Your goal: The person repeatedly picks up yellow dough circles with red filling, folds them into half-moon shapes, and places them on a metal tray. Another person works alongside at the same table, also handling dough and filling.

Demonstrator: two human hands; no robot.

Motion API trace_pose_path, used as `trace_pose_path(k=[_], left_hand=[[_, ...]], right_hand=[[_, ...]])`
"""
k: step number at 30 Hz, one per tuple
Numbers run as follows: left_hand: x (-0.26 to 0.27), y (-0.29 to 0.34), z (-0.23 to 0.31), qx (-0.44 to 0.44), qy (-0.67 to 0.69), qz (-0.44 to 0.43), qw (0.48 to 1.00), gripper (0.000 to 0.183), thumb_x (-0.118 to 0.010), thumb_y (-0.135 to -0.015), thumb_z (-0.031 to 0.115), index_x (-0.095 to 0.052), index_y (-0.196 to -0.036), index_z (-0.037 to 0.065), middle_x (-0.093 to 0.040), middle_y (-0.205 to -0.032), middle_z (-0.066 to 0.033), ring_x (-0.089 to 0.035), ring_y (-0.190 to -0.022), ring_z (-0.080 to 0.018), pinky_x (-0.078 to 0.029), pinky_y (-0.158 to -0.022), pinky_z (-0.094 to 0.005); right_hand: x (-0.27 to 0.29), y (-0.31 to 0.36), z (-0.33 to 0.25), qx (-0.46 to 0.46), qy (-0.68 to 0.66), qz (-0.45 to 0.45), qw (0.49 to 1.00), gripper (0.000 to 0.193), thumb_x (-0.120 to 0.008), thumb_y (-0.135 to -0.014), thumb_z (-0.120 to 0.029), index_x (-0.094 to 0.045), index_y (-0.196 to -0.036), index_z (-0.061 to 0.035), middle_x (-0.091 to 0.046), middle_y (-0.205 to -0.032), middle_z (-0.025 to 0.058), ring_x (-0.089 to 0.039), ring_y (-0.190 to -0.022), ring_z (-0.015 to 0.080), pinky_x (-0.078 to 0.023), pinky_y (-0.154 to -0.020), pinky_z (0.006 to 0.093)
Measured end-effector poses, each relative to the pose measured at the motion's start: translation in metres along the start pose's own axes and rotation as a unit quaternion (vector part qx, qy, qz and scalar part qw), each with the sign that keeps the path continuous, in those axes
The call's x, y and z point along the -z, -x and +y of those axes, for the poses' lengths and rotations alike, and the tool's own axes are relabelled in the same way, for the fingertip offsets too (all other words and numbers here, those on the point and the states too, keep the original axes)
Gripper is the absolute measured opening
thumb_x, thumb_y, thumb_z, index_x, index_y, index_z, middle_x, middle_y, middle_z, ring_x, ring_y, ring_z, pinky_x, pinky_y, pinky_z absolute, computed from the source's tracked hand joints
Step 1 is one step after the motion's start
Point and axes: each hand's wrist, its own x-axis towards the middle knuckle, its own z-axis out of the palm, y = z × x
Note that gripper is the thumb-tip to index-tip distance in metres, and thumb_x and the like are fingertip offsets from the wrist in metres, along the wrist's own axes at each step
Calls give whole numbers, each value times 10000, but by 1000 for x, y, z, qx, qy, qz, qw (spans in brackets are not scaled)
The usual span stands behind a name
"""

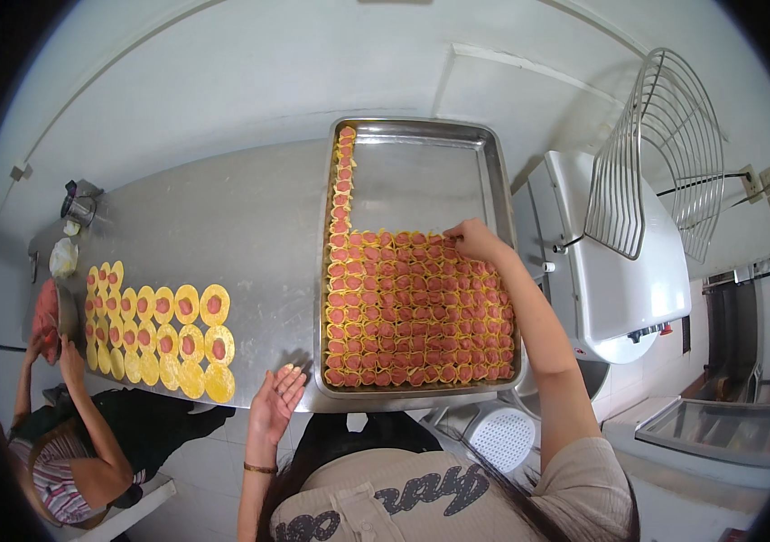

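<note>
A large metal tray (417, 120) holds tight rows of small open dumplings (412, 312), yellow wrappers round pink meat filling. A single column of them runs up the tray's left wall. My right hand (473, 242) reaches over the tray, fingertips pinched together on a dumpling at the right end of the topmost full row; the fingers partly hide it. My left hand (278, 400) is held at the table's front edge, left of the tray, palm up with fingers apart and nothing in it. Further left, flat round yellow wrappers (219, 383) lie in rows, most topped with a lump of filling.
At the far left, another person's hands (69, 357) work at a bowl (67, 316) with pink meat. A steel table (249, 208) carries everything. On the right stand a white machine (629, 289) and a wire rack (647, 172); a white perforated stool (502, 436) is below.
</note>
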Motion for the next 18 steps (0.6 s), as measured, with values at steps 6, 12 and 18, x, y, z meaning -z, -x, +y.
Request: trace_pose_path(k=[6,12,18], left_hand=[[13,5,5,-10,6,13,1000,407,-399,-993,361,-498,-1189,18,-570,-1221,-147,-552,-1154,-253,-473,-950,-337],[29,11,17,-13,21,5,1000,412,-430,-983,361,-487,-1196,12,-553,-1230,-147,-530,-1176,-265,-451,-978,-356],[61,19,51,-14,35,8,999,399,-425,-989,331,-487,-1199,-3,-561,-1217,-161,-535,-1174,-283,-446,-987,-358]], right_hand=[[2,1,-7,-62,-25,-20,998,379,-536,-707,7,-675,-1058,-24,-655,-935,237,-630,-874,374,-501,-785,394],[1,-1,0,-28,12,2,1000,454,-515,-707,9,-637,-1141,-46,-666,-940,211,-648,-808,317,-500,-755,359],[-21,-46,-75,-23,-198,236,951,360,-556,-804,-19,-626,-1154,-65,-645,-1052,154,-639,-942,240,-494,-819,323]])
